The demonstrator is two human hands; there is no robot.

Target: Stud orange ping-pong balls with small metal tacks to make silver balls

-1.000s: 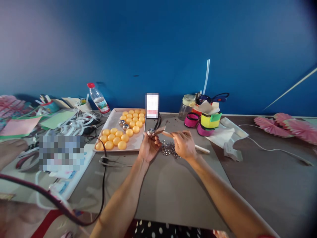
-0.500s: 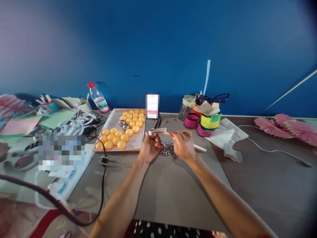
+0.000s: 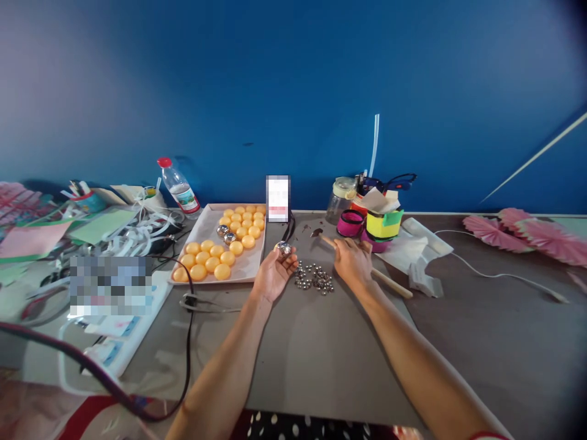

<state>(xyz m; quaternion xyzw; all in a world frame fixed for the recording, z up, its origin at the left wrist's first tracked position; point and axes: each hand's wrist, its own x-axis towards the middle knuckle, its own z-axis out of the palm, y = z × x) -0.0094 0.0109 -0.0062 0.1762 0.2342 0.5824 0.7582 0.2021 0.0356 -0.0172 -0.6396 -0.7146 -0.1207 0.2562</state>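
Note:
My left hand (image 3: 275, 273) is closed around a small silver studded ball (image 3: 283, 248), held up by the right edge of the tray. My right hand (image 3: 352, 259) grips a wooden-handled brush (image 3: 389, 282) whose dark tip (image 3: 317, 233) points left over the table. A pile of several small silver studs (image 3: 315, 278) lies on the grey mat (image 3: 302, 348) between my hands. The pink tray (image 3: 204, 223) holds several orange balls (image 3: 212, 263) and two silver ones (image 3: 226, 234).
A water bottle (image 3: 178, 185), a jar (image 3: 337, 200), tape rolls (image 3: 384, 225) and scissors (image 3: 394, 181) stand along the blue wall. Paper strips and a black cable (image 3: 189, 318) lie at the left. Pink paper fans (image 3: 518, 227) and a white cord (image 3: 499, 263) are at the right.
My right hand has drawn the brush away from the silver ball to the right and lowered it toward the table. My left hand still holds the ball.

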